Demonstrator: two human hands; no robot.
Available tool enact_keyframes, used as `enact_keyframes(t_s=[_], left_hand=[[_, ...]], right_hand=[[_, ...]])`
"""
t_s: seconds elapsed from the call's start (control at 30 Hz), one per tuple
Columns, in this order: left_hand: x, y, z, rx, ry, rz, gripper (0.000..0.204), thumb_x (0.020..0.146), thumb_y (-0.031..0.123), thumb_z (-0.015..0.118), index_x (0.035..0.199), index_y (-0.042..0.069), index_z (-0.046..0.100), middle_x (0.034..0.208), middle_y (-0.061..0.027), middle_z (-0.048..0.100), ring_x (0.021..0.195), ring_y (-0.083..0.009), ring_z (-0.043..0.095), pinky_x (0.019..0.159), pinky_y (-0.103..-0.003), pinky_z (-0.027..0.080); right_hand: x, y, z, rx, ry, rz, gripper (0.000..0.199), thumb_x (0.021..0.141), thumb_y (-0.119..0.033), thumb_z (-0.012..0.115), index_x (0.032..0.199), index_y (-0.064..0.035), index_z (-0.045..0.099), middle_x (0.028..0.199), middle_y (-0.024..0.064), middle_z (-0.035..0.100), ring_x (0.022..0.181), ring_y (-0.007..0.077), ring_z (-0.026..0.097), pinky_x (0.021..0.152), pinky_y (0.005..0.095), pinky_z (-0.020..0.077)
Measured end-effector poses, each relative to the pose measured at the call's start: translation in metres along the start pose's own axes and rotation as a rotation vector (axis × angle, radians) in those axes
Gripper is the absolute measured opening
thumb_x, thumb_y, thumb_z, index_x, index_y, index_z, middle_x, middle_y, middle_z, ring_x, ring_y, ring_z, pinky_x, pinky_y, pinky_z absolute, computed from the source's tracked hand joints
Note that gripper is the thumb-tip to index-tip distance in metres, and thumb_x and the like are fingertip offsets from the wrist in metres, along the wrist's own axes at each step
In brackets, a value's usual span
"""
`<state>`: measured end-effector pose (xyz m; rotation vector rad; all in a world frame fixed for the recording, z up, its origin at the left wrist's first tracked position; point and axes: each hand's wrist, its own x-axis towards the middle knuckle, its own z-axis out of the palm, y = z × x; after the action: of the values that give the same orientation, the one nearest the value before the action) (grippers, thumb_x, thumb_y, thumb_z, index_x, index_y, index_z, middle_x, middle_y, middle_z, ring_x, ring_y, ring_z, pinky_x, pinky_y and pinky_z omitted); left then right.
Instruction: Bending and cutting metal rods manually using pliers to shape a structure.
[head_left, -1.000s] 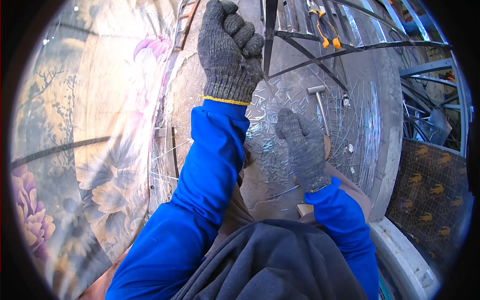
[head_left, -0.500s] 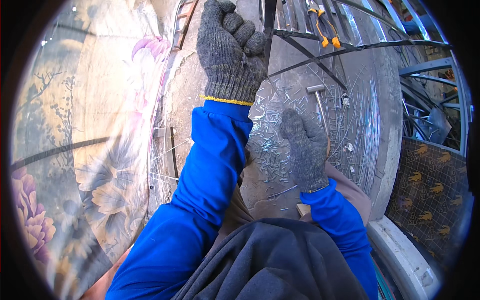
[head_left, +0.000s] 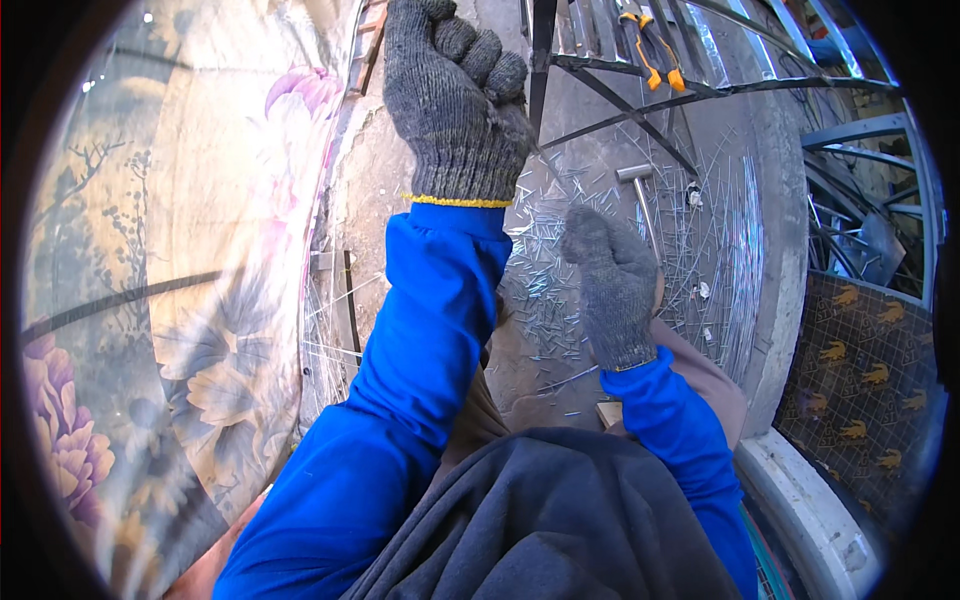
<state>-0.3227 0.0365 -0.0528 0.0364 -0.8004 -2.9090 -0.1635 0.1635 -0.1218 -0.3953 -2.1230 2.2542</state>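
Observation:
My left hand [head_left: 455,110], in a dark grey knit glove with a yellow cuff edge, is raised at the top of the view. Its fingers are curled closed beside a dark metal post [head_left: 540,70]; what they grip, if anything, is hidden. Lower and to the right, my right hand [head_left: 612,290] wears a matching glove. Its fingers are bent in and pressed together, and I cannot make out anything in them. Beneath it many short cut metal rods [head_left: 540,280] lie scattered on the floor. A metal hammer [head_left: 642,205] lies just right of this hand.
Pliers with orange-and-black handles [head_left: 655,55] rest on a dark metal frame [head_left: 690,98] at the upper right. Long thin rods [head_left: 740,260] lie along the right. A flowered cloth [head_left: 200,250] hangs at left; a patterned dark sheet [head_left: 855,390] and bluish metal frames [head_left: 865,130] stand far right.
My left hand has shifted slightly left. My right hand stays low near the rods, its fingers bent in a little more. The hammer and pliers lie as before.

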Motion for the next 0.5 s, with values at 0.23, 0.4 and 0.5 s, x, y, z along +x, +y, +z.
enact_keyframes(t_s=[0.23,0.4,0.5], left_hand=[[-0.005,-0.009,-0.001,0.091,-0.037,-0.094,0.026,0.110,0.035,0.051,0.095,0.013,0.056,0.055,0.0077,0.026,0.041,-0.0053,0.025,0.035,-0.023,0.023],[-0.017,-0.040,0.002,0.086,-0.127,-0.229,0.034,0.106,0.047,0.055,0.088,0.017,0.057,0.061,0.0068,0.038,0.048,-0.0069,0.032,0.042,-0.025,0.028],[-0.022,-0.048,0.007,0.121,-0.028,-0.306,0.039,0.105,0.052,0.053,0.084,0.019,0.054,0.058,0.0077,0.034,0.046,-0.0065,0.029,0.041,-0.025,0.025]], right_hand=[[0.020,-0.011,-0.016,-0.299,-0.257,-0.112,0.036,0.106,-0.031,0.060,0.104,0.0030,0.072,0.092,0.0072,0.072,0.087,0.0120,0.064,0.079,0.0335,0.0519],[0.017,-0.018,-0.013,-0.141,-0.020,0.208,0.043,0.106,-0.038,0.060,0.096,0.0024,0.072,0.084,0.0039,0.067,0.079,0.0110,0.057,0.073,0.0317,0.0471],[0.017,-0.020,-0.011,-0.108,0.115,0.208,0.046,0.104,-0.041,0.063,0.092,0.0023,0.071,0.077,0.0028,0.063,0.074,0.0104,0.053,0.068,0.0307,0.0436]])
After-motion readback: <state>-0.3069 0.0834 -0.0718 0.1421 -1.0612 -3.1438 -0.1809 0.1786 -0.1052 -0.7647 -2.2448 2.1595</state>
